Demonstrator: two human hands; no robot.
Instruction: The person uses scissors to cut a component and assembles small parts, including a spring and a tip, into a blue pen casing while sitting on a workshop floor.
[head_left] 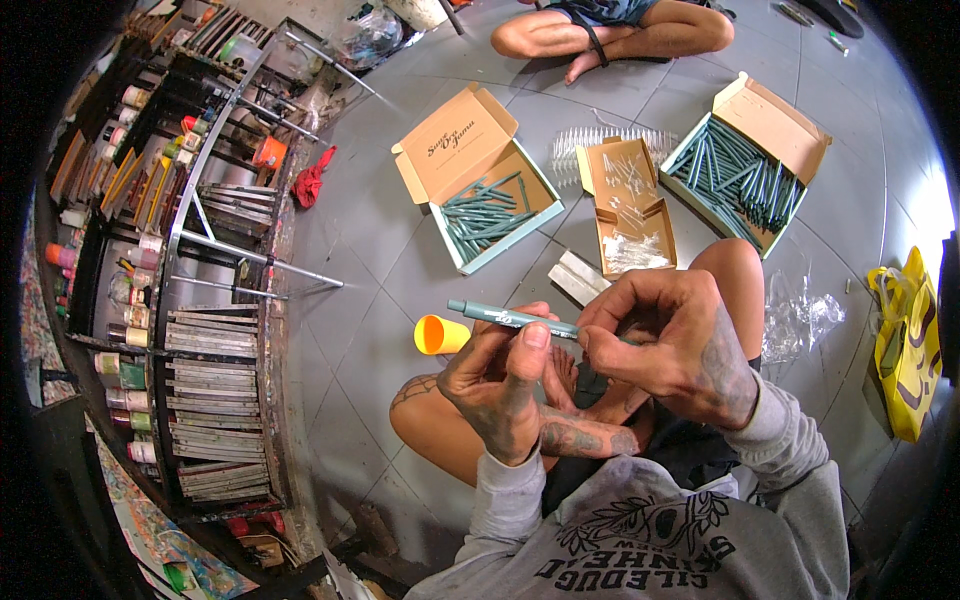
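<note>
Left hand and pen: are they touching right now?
Touching. The head view shows the left hand holding the pen between its thumb and fingers, with no gap between them.

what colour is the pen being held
The pen is a muted grey-green, showing best in the head view.

A: Floor (345,235)?
B: Grey-tiled, thin dark joints; spreads right of the shelf unit (156,420).
A: Unit itself?
B: Dark-framed, tiered, crowded.
A: Light?
B: White glare (928,195) on floor, well right of the shelf unit.
</note>
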